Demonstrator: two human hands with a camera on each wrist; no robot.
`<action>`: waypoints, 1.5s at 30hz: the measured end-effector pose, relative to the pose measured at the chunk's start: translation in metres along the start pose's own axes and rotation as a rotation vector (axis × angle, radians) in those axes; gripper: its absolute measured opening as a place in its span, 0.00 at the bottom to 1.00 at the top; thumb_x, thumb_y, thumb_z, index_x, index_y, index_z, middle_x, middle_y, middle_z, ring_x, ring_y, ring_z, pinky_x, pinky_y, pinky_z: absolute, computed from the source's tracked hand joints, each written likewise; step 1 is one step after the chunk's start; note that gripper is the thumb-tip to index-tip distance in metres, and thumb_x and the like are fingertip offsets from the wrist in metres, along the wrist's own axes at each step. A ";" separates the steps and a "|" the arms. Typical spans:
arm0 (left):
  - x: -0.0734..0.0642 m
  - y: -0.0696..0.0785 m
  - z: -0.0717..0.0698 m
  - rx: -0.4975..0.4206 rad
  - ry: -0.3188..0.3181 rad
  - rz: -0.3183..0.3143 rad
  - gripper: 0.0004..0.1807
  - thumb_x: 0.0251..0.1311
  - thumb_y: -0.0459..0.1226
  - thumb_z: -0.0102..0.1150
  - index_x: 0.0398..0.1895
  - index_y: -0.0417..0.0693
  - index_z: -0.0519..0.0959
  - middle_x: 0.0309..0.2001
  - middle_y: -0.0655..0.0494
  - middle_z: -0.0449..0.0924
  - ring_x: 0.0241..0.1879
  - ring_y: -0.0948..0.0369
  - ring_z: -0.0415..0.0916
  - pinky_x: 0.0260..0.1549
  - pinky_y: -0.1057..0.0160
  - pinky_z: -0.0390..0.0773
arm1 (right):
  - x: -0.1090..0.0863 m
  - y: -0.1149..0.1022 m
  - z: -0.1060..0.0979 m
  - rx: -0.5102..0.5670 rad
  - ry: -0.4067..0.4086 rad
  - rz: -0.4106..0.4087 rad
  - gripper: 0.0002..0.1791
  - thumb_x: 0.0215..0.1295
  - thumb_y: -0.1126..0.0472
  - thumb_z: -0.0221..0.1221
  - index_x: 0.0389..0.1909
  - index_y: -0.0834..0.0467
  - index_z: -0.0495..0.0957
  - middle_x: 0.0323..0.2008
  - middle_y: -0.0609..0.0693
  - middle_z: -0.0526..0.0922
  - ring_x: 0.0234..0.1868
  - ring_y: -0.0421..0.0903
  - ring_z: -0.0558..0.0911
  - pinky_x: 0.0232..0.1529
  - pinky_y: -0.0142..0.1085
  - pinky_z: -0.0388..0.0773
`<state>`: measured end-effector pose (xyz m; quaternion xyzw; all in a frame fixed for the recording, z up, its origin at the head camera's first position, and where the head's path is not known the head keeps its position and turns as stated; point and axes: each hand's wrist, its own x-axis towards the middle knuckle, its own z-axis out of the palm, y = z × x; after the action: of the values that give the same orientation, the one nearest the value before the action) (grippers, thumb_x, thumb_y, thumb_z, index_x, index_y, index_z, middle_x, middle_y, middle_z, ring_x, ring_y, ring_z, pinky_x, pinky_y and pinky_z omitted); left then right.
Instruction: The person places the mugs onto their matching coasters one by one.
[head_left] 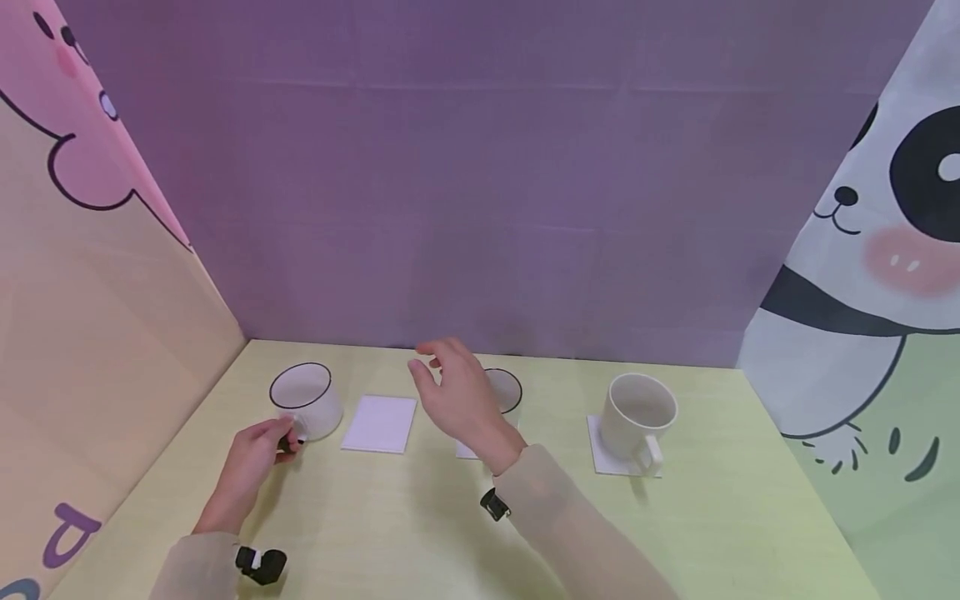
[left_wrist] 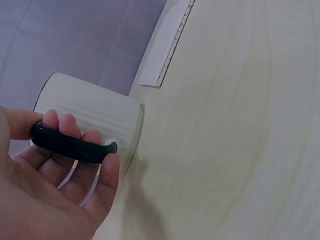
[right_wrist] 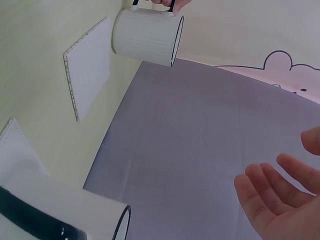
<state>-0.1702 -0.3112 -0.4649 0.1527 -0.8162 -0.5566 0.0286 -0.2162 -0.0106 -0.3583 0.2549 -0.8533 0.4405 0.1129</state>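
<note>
My left hand (head_left: 251, 467) grips the black handle (left_wrist: 70, 147) of a white mug (head_left: 321, 414) with a thin dark rim, upright at the table's left. In the left wrist view, the fingers curl round that handle and the mug's ribbed side shows. A square white coaster (head_left: 379, 425) lies just right of this mug. My right hand (head_left: 461, 396) hovers with relaxed, parted fingers and holds nothing. It partly covers a second dark-rimmed mug (head_left: 506, 387) standing on a coaster (right_wrist: 20, 150). That mug's dark handle (right_wrist: 40, 217) shows in the right wrist view.
Farther right, a plain white mug (head_left: 628, 429) with a white handle stands on another coaster (head_left: 602, 461). A purple cloth backdrop (head_left: 487, 208) rises behind the pale table (head_left: 360, 525), and printed side panels (head_left: 855, 350) flank it.
</note>
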 end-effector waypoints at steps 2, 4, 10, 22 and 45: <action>0.000 0.000 0.000 -0.002 -0.002 -0.002 0.27 0.80 0.48 0.40 0.42 0.29 0.76 0.36 0.53 0.75 0.38 0.61 0.72 0.38 0.69 0.79 | 0.001 -0.001 0.002 -0.009 -0.002 -0.001 0.17 0.75 0.55 0.56 0.56 0.59 0.81 0.54 0.51 0.80 0.50 0.47 0.80 0.51 0.40 0.78; 0.000 0.000 0.000 -0.005 -0.003 -0.006 0.27 0.80 0.48 0.41 0.42 0.29 0.76 0.35 0.53 0.75 0.38 0.62 0.72 0.38 0.69 0.79 | 0.002 -0.002 0.004 -0.023 0.002 -0.005 0.16 0.75 0.55 0.56 0.56 0.59 0.81 0.55 0.51 0.80 0.50 0.47 0.80 0.51 0.40 0.78; 0.001 0.001 0.000 -0.009 -0.003 -0.007 0.27 0.80 0.48 0.41 0.41 0.29 0.76 0.36 0.53 0.75 0.39 0.61 0.72 0.38 0.69 0.79 | 0.004 0.000 0.010 -0.045 0.003 -0.011 0.16 0.75 0.55 0.56 0.56 0.59 0.81 0.54 0.51 0.80 0.51 0.47 0.80 0.52 0.40 0.77; 0.002 0.002 0.001 -0.013 -0.007 0.001 0.26 0.80 0.47 0.42 0.39 0.30 0.76 0.34 0.54 0.75 0.37 0.61 0.72 0.38 0.68 0.79 | 0.010 0.009 0.026 -0.048 -0.002 0.000 0.15 0.74 0.56 0.57 0.54 0.58 0.82 0.50 0.49 0.82 0.47 0.44 0.81 0.48 0.35 0.78; -0.001 0.002 -0.001 -0.022 -0.003 -0.006 0.27 0.80 0.47 0.41 0.39 0.29 0.76 0.33 0.55 0.75 0.36 0.62 0.73 0.39 0.67 0.80 | 0.014 0.030 0.051 -0.165 -0.098 0.063 0.16 0.75 0.55 0.54 0.56 0.57 0.81 0.55 0.51 0.81 0.53 0.47 0.80 0.52 0.38 0.78</action>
<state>-0.1699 -0.3111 -0.4632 0.1537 -0.8096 -0.5658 0.0274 -0.2423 -0.0421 -0.4028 0.2391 -0.8988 0.3591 0.0779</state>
